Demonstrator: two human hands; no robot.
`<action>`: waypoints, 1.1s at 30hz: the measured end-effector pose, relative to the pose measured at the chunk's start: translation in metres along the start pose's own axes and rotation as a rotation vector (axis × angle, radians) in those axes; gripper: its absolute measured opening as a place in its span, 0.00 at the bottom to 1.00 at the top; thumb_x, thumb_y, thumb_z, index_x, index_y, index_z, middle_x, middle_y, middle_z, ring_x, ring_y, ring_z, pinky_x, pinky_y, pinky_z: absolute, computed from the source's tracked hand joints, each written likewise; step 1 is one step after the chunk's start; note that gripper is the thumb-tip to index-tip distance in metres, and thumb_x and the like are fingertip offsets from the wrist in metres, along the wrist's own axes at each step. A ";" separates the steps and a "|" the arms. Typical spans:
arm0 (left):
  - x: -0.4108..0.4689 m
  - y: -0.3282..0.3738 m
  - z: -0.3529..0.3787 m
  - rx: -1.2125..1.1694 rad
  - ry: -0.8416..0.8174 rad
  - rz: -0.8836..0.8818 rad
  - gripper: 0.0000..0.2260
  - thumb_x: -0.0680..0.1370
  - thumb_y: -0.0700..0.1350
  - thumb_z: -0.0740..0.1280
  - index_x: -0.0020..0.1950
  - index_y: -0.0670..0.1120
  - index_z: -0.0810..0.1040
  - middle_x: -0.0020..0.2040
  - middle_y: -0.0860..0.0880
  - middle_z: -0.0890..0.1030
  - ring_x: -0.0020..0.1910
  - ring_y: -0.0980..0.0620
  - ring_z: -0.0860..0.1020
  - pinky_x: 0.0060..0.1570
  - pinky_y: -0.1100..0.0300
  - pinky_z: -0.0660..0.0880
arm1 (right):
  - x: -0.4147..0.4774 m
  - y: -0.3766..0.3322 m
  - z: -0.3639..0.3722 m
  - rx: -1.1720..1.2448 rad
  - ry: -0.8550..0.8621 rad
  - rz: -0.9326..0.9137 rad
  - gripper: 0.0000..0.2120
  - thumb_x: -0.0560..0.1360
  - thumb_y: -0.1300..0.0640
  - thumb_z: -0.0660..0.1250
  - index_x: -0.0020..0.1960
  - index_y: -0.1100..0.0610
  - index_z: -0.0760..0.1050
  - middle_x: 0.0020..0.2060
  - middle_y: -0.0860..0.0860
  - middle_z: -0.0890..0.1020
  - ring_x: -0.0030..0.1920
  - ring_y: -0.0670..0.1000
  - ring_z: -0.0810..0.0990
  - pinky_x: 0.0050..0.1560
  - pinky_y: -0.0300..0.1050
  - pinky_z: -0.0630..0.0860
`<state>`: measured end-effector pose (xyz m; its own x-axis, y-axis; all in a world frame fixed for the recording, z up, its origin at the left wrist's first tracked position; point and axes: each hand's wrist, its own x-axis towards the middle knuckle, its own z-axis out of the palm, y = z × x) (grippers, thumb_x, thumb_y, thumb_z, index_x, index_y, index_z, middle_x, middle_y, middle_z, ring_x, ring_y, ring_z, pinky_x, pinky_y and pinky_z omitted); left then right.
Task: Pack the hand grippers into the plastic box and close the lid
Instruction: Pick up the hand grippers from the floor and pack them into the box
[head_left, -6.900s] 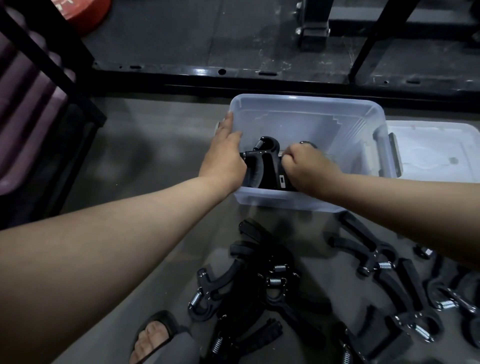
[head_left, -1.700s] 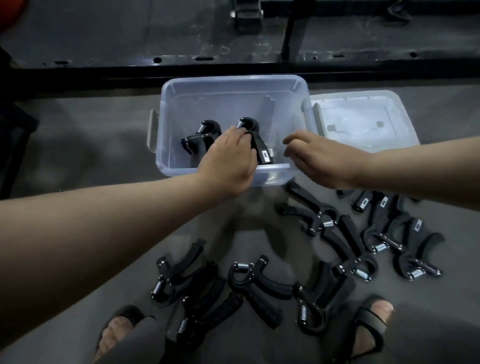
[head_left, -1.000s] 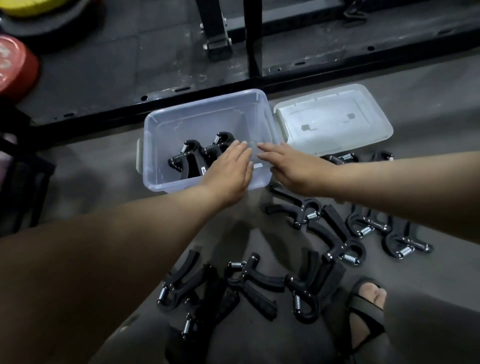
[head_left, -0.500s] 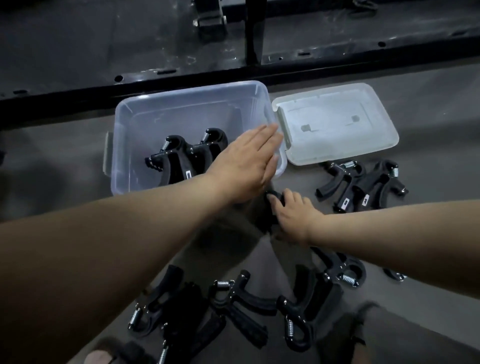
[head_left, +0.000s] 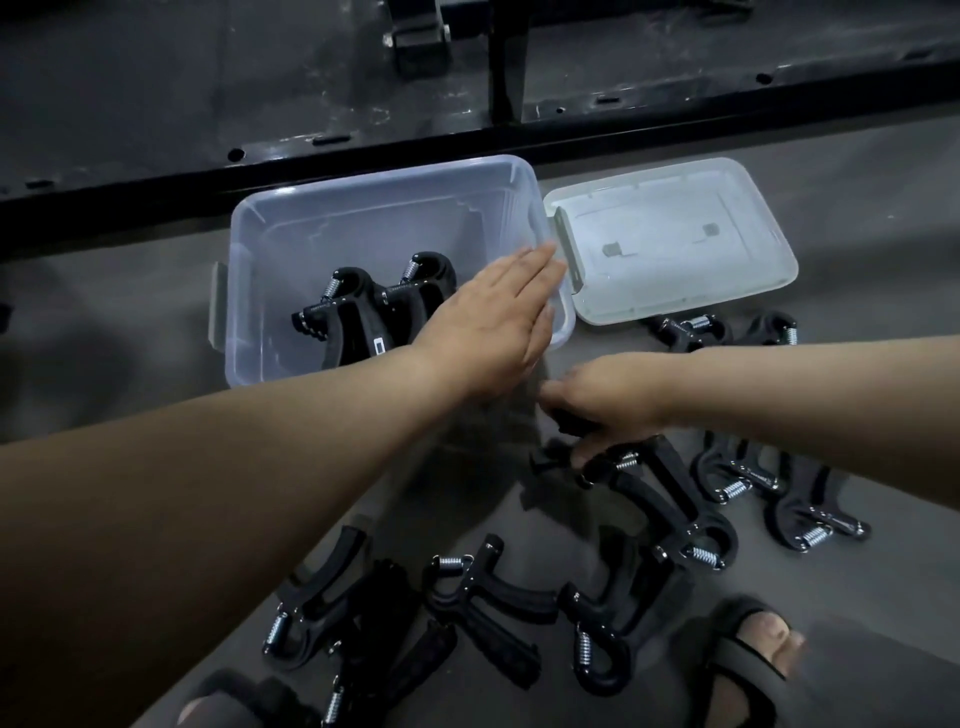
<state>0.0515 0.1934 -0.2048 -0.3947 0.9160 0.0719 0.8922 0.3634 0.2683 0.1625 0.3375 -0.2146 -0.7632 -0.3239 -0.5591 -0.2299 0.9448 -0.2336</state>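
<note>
Head cam, looking down at a grey floor (head_left: 130, 415) w/ two bare arms reaching in from 6 o'clock. Clear plastic box (head_left: 270, 218) sits open at centre-top, approx 12 o'clock; two black hand grippers (head_left: 363, 312) stand inside it, springs up, side by side & touching. Its lid (head_left: 675, 244) lies flat on the floor just beside the box at 3 o'clock, off the box. Left hand (head_left: 493, 322) hovers flat over the box's near right corner, fingers straight & together, holding nothing. Right hand (head_left: 602, 395) is lower, just in front of the box at approx 5 o'clock, its grip curled round a black gripper handle (head_left: 571, 423) on the floor. More loose grippers (head_left: 488, 597) lie scattered on the floor from 4 to 7 o'clock, some overlapping; a pair (head_left: 727, 327) sits near the lid's front edge. Sandalled foot (head_left: 753, 644) at 5 o'clock, another (head_left: 228, 701) at 7. Black metal frame rail (head_left: 363, 156) runs across behind the box.
</note>
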 end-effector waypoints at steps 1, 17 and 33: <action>0.000 0.000 0.000 -0.010 -0.002 0.004 0.27 0.81 0.52 0.47 0.76 0.41 0.63 0.77 0.42 0.62 0.76 0.45 0.61 0.76 0.51 0.56 | -0.008 -0.003 -0.012 0.015 -0.009 -0.026 0.25 0.69 0.39 0.73 0.47 0.47 0.58 0.35 0.44 0.74 0.36 0.51 0.74 0.35 0.45 0.68; -0.008 -0.010 -0.021 -0.581 -0.076 -0.313 0.27 0.77 0.39 0.58 0.76 0.52 0.65 0.77 0.54 0.63 0.75 0.57 0.62 0.72 0.65 0.57 | -0.042 0.021 -0.077 1.707 0.685 0.215 0.07 0.76 0.56 0.68 0.51 0.58 0.73 0.32 0.58 0.71 0.21 0.49 0.65 0.22 0.37 0.58; -0.019 -0.024 -0.083 -1.702 0.058 -0.799 0.16 0.79 0.50 0.63 0.63 0.42 0.75 0.52 0.42 0.78 0.45 0.48 0.79 0.51 0.54 0.73 | 0.016 -0.042 -0.095 2.094 0.674 0.160 0.10 0.81 0.55 0.62 0.51 0.61 0.78 0.41 0.55 0.82 0.39 0.48 0.81 0.46 0.38 0.81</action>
<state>0.0198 0.1537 -0.1332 -0.5909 0.6190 -0.5174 -0.6097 0.0775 0.7889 0.1028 0.2970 -0.1381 -0.8453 0.2252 -0.4844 0.2771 -0.5905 -0.7580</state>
